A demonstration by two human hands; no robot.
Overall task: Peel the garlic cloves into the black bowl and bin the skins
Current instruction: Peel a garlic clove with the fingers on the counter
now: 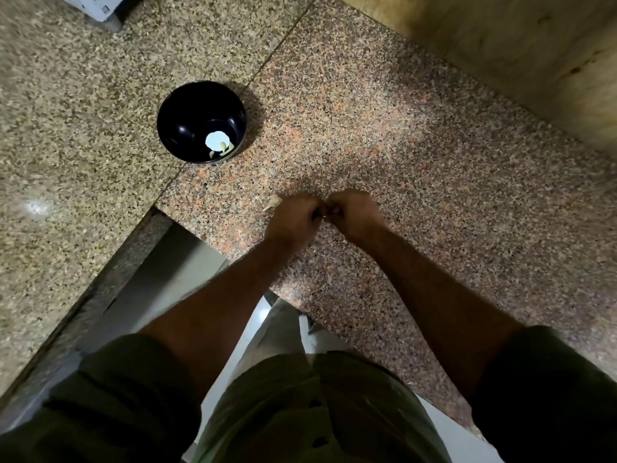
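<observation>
The black bowl [187,108] stands on the speckled stone counter [384,135], up and left of my hands, with pale peeled garlic pieces [218,145] in its bottom. My left hand [293,215] and my right hand [354,212] meet over the counter, fingers curled toward each other around a small garlic clove [326,214] that is almost fully hidden between them. A scrap of garlic skin or a clove [273,202] lies on the counter just left of my left hand.
The counter is L-shaped, with a gap and a pale floor [173,282] below on the left. A wooden panel [521,51] borders the counter at the upper right. A white appliance corner [96,6] sits at the top left.
</observation>
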